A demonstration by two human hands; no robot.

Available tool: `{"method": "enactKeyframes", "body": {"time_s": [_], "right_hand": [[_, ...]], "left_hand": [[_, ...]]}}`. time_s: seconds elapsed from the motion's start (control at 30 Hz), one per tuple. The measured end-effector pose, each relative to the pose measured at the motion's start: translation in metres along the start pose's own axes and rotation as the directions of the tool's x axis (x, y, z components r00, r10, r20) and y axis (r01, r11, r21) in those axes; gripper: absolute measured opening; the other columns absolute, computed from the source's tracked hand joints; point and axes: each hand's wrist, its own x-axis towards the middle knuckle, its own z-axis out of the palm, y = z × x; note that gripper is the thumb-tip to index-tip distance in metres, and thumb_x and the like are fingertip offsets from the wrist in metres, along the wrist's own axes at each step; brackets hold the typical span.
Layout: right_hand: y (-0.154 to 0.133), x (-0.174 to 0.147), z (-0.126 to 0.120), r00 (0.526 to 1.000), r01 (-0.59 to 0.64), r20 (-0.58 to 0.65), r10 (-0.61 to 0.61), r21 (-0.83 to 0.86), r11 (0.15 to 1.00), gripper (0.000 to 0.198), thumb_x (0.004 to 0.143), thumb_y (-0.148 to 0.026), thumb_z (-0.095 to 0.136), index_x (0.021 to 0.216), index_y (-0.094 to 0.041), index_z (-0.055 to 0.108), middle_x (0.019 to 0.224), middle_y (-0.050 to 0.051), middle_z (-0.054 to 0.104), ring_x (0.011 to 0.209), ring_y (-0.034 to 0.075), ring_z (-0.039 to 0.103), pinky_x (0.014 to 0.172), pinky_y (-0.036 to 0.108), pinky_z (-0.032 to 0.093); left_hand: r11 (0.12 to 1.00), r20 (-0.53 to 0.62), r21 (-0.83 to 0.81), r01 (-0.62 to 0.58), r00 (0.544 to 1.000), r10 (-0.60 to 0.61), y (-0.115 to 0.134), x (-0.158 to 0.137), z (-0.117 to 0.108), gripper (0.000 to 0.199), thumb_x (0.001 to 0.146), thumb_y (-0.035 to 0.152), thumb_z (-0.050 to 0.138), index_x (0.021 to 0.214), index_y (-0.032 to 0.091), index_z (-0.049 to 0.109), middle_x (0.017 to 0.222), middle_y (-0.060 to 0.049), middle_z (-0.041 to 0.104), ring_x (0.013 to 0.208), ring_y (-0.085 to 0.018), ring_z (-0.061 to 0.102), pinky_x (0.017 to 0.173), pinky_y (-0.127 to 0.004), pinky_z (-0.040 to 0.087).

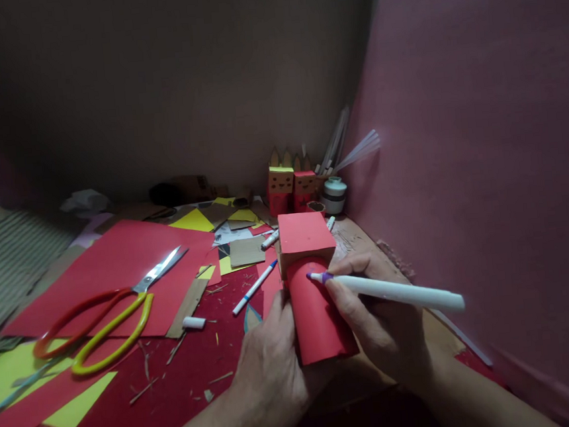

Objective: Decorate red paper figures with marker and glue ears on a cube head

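My left hand is wrapped round the left side of a red paper figure, made of a tube with a red-topped cardboard box at its far end. Between the fingers of my right hand is a white marker with a purple tip. The tip is at the tube's upper part, just below the box, where a faint mark shows. Whether the tip touches the paper I cannot tell for sure. A white marker cap lies on the red surface to the left.
Scissors with red and yellow handles lie on a red sheet at left. A thin blue-tipped pen and cardboard scraps lie nearby. Two box-headed figures and a pale jar stand at the back. A pinkish wall rises at right.
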Motion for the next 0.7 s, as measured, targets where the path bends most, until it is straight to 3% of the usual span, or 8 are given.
{"method": "enactKeyframes", "body": {"time_s": [0.23,0.5,0.7], "right_hand": [[-0.0010,0.0004,-0.0012,1.000,-0.018,0.005,0.018,0.014,1.000,0.005,0.096,-0.022,0.066,0.098,-0.025,0.063,0.080,-0.004,0.067,0.065,0.010,0.061,0.058,0.023,0.049],[-0.0003,-0.0007,-0.0026,0.990,-0.141,0.001,0.141,0.038,0.989,0.007,0.096,-0.029,0.068,0.091,-0.026,0.065,0.071,-0.005,0.063,0.060,0.011,0.058,0.056,0.024,0.048],[-0.0025,0.0016,0.0008,0.972,-0.208,-0.061,0.228,0.232,0.950,0.009,0.096,-0.023,0.068,0.087,-0.025,0.066,0.069,-0.005,0.063,0.059,0.010,0.058,0.056,0.022,0.048]], "left_hand": [[0.997,-0.006,0.075,-0.035,0.999,0.035,-0.0025,-0.0008,-0.0009,0.059,0.101,0.054,0.050,0.156,0.037,0.037,0.132,-0.010,0.068,0.112,-0.035,0.072,0.080,-0.055,0.065],[1.000,0.000,0.011,-0.024,1.000,0.024,0.0013,-0.0008,-0.0028,0.056,0.102,0.052,0.046,0.155,0.036,0.041,0.131,-0.010,0.068,0.107,-0.032,0.074,0.079,-0.050,0.065],[1.000,0.017,-0.004,0.012,1.000,-0.012,0.0017,0.0004,-0.0037,0.061,0.098,0.062,0.051,0.153,0.037,0.044,0.134,-0.011,0.066,0.106,-0.034,0.074,0.079,-0.051,0.064]]}}
